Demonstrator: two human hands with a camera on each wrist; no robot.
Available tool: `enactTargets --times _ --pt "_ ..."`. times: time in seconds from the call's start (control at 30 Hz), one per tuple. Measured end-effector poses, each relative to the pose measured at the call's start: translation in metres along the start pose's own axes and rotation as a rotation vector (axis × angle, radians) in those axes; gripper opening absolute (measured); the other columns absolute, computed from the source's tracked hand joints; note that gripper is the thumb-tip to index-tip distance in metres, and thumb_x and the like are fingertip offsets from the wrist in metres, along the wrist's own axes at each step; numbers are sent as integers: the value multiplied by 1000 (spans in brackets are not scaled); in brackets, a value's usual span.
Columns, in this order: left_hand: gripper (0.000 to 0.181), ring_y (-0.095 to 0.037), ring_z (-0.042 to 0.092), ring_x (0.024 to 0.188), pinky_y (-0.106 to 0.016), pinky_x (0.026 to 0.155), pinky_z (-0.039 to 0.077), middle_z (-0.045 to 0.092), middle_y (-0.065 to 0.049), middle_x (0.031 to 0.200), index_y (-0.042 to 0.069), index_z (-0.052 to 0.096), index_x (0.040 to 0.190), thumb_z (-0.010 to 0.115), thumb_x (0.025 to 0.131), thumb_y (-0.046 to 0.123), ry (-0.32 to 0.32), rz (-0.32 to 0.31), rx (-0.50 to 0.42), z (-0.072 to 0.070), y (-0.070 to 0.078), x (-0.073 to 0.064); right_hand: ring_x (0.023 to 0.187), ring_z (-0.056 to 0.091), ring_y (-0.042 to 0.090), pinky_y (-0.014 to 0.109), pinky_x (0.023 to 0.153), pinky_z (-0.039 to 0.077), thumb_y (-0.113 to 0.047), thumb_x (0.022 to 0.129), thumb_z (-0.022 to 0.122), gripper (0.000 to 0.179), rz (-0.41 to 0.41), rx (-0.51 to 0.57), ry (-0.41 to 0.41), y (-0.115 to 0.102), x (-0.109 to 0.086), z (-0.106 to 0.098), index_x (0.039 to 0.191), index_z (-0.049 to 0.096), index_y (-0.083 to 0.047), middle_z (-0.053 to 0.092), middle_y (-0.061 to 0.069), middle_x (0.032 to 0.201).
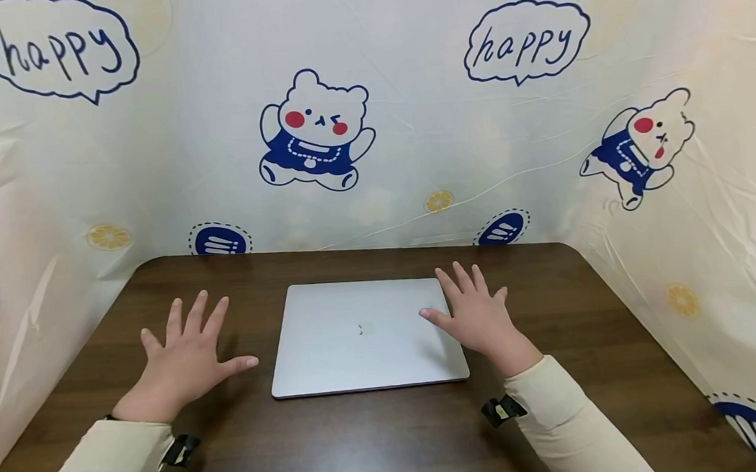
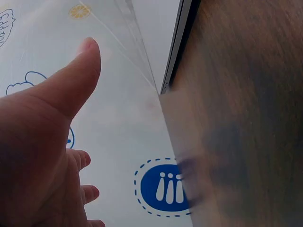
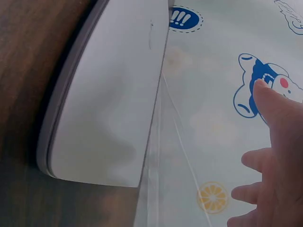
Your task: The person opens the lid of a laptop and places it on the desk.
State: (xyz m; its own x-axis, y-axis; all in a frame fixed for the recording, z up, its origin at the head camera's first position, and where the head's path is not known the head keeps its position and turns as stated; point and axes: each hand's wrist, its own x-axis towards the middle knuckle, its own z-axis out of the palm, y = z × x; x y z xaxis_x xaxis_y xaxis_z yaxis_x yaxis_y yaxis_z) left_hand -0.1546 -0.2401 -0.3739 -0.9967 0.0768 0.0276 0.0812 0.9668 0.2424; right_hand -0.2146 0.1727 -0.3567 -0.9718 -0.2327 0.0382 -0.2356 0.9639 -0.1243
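Observation:
A silver laptop (image 1: 359, 345) lies with its lid down in the middle of the dark wooden table; a small mark shows near the centre of the lid. Left of the laptop, my left hand (image 1: 181, 363) hovers over the wood with fingers spread and its thumb pointing at the laptop's left edge. My right hand (image 1: 477, 316) is over the laptop's right edge, fingers spread, casting a soft shadow on the lid. In the right wrist view a gap shows between that hand and the laptop (image 3: 104, 104). Both hands hold nothing.
The brown tabletop (image 1: 339, 448) has rounded far corners. A pale curtain (image 1: 411, 140) printed with bears, orange slices and "happy" bubbles surrounds it at the back and sides. A black strap with a small device (image 1: 182, 450) sits at each wrist, by cream sleeves.

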Motion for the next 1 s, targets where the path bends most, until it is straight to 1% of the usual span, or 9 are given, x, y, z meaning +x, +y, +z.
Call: enactTargets --times 0.27,0.43,0.67,0.8,1.0 --pt "112 -57 -6 138 -83 90 -5 3 -30 156 4 18 153 66 75 69 -13 14 -19 6 3 0 146 8 42 81 96 14 -69 88 47 84 -13 0 -18 -5 0 6 154 25 -21 17 14 160" --pt "112 -57 -3 138 -83 91 -4 5 -30 156 4 18 153 66 75 69 -18 21 -24 8 3 0 146 9 42 80 96 16 -70 88 46 84 -28 2 -17 -8 1 11 154 26 -21 19 13 160" --pt "113 -56 -2 139 -81 95 1 6 -30 156 2 19 152 67 74 69 -55 38 -50 11 5 -1 145 12 41 80 96 17 -69 89 47 83 -45 2 -11 -13 -1 13 153 30 -19 21 14 159" --pt "113 -56 2 138 -81 95 5 8 -31 155 1 20 152 67 74 68 -51 50 -58 13 6 -1 145 13 41 79 96 18 -69 89 47 82 -53 -1 -13 -17 -2 13 153 30 -19 22 14 159" --pt "113 -57 4 138 -80 96 6 10 -32 155 1 20 152 68 74 67 -50 52 -77 14 6 -1 146 14 40 79 97 19 -68 89 47 81 -66 3 -21 -20 -2 15 153 30 -21 23 13 159"
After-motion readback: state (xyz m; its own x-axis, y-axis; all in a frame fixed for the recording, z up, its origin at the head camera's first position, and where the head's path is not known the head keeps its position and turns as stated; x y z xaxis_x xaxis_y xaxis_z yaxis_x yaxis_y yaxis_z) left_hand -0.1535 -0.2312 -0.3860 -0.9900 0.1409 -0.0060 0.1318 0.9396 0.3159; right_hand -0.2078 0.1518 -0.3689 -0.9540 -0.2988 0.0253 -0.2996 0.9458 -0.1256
